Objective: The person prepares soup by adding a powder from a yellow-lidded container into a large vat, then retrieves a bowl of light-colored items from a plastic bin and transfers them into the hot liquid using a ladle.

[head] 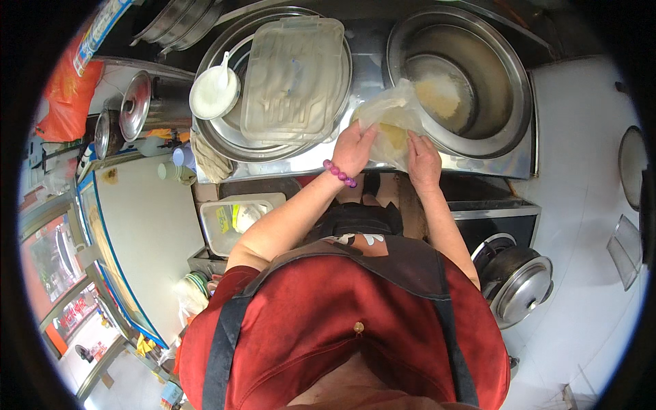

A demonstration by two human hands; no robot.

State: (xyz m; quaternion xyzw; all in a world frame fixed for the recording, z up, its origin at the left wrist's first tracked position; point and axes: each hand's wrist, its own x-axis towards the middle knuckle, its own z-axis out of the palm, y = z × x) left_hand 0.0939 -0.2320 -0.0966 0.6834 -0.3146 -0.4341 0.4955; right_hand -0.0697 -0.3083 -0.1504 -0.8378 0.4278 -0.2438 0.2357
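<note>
Both hands hold a translucent plastic bag (389, 120) with yellowish contents at the near rim of a large steel basin (494, 82). My left hand (352, 148), with a purple bead bracelet above the wrist, grips the bag's left side. My right hand (424, 158) pinches its right side. Inside the basin, pale yellow and white powder or fine grains (438, 96) lie in a heap on the bottom. Left of the bag, a cloudy plastic lid (292, 77) rests across another wide steel basin (220, 141), beside a bowl of white contents (207, 97) with a white spoon (223, 77).
A folded cloth (211, 159) hangs at the left counter edge. Below stands a plastic bin (207, 225) holding packages. Lidded pots (523, 297) stand at lower right, near a white wall (569, 154). Stacked steamers (179, 25) and a red plastic bag (72, 102) are at upper left.
</note>
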